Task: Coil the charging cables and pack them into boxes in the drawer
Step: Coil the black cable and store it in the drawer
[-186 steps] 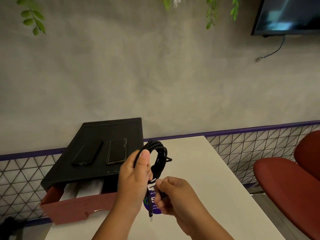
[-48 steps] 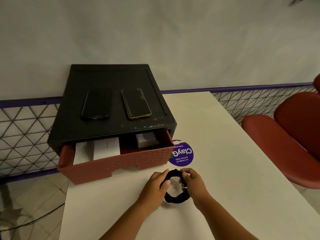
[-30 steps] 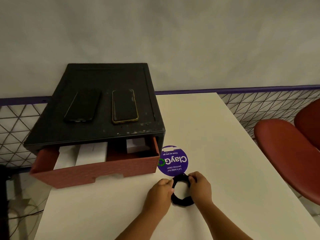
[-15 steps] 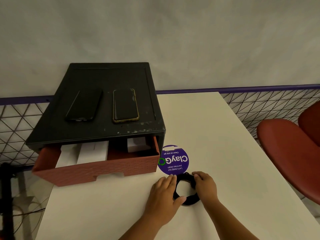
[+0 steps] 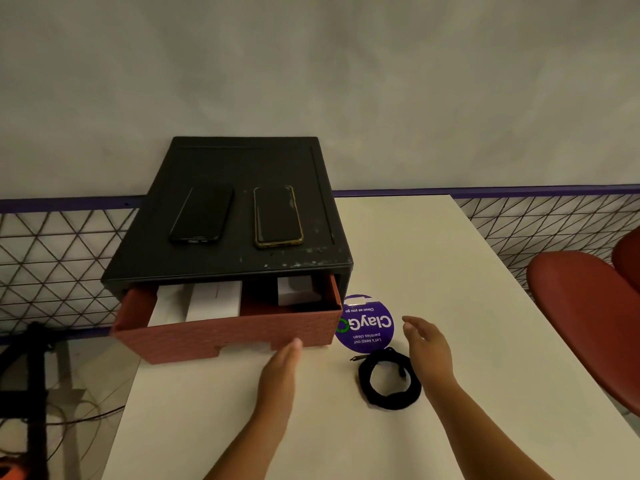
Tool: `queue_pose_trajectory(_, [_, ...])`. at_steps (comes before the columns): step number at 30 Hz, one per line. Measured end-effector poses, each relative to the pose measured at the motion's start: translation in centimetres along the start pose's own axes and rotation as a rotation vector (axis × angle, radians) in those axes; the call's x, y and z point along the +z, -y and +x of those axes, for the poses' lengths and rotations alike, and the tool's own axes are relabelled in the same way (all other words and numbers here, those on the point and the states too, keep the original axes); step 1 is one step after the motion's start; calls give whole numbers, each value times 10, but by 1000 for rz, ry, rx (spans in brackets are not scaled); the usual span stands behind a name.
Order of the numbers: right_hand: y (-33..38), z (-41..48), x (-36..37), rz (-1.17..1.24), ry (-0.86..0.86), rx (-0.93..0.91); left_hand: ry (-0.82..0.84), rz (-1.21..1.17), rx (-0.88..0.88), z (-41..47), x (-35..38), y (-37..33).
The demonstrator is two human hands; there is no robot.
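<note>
We see one black charging cable (image 5: 389,401) wound into a tight ring and lying loose on the white table (image 5: 433,254), with a plug end (image 5: 356,357) poking out at eleven o'clock. We judge the coiling done for this one and the packing not yet done. At three o'clock, just beside the coil, our right hand (image 5: 427,348) is open, fingers straight and holding nothing. At nine o'clock our left hand (image 5: 280,372) is flat and empty too, its fingertips at the lower edge of the red drawer (image 5: 235,336); we cannot tell if they touch. The drawer, at ten o'clock, is partly out of the black cabinet (image 5: 242,161), with white boxes (image 5: 214,303) inside. We cannot make out whether those boxes are open or full. The cabinet hides the drawer's rear, and we see no other cable.
</note>
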State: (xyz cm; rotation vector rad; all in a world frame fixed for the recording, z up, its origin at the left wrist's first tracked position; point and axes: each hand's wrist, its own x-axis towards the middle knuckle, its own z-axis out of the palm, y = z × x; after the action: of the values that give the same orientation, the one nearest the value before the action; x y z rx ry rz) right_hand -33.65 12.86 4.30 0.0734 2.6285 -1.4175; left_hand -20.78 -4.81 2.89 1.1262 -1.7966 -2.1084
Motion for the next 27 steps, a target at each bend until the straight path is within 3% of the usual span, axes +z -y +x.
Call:
queue_pose_trajectory(2, [23,-5,3,39,7,-62,2,-291,-157,0,-18,-7])
queue_pose_trajectory(5, [63,-18,13,-10,58,-228,-44,-506,-236,-3,-36,-14])
queue_pose_trajectory(9, [115,-34,38,-266,174,-615,-95,-775,-266,-1,-49,-32])
queue_pose_trajectory(11, [133,-32,52,-411,208,-704,-123,-939,-272,2,-54,-43])
queue_pose_trajectory(15, [156,-17,75,-637,262,-649,-104,-1091,-251,5,-56,-46])
queue_pose_trajectory(27, [162,-9,84,-657,153,-624,-178,-1153,-299,-18,-56,-30])
